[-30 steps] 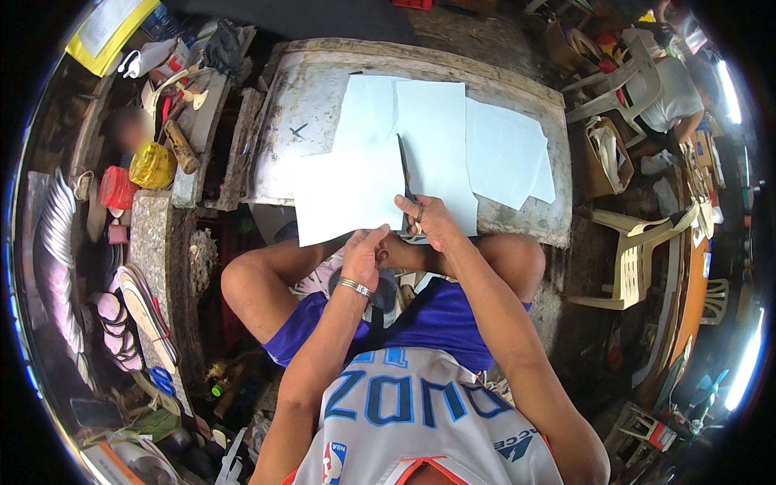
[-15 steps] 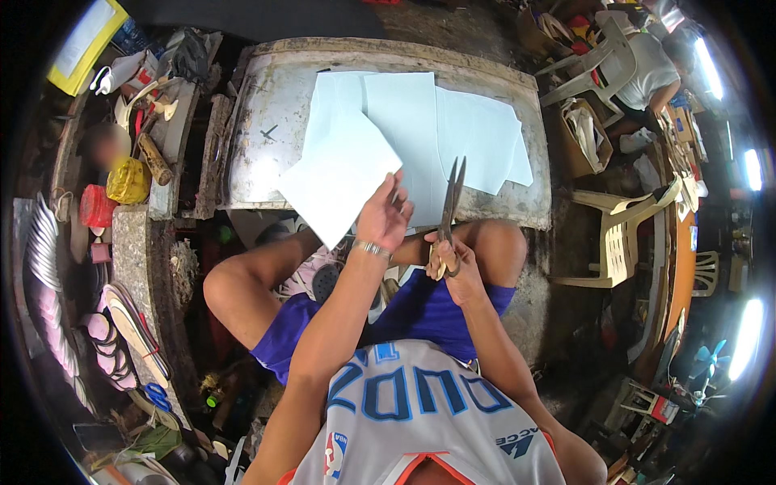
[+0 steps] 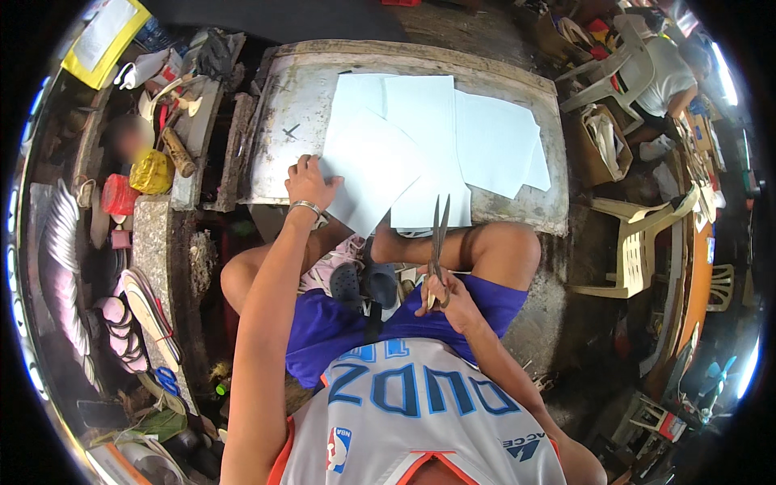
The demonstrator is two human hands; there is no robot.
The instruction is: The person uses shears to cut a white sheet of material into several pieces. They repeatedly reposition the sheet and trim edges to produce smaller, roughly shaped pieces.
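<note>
Head view: right hand (image 3: 454, 301) wrapped around dark-bladed scissors (image 3: 436, 252) — tips parted, pointing away across the near edge of the surface (image 3: 279, 166), long axis roughly square to it; left hand (image 3: 314, 183), fingers spread, touches a white sheet (image 3: 368, 174).

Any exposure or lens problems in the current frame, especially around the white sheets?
In the head view, the white sheets look washed out, their overlapping edges faint; a tube light at the right rim glares white; the far edge of the tabletop bows from fisheye distortion.
</note>
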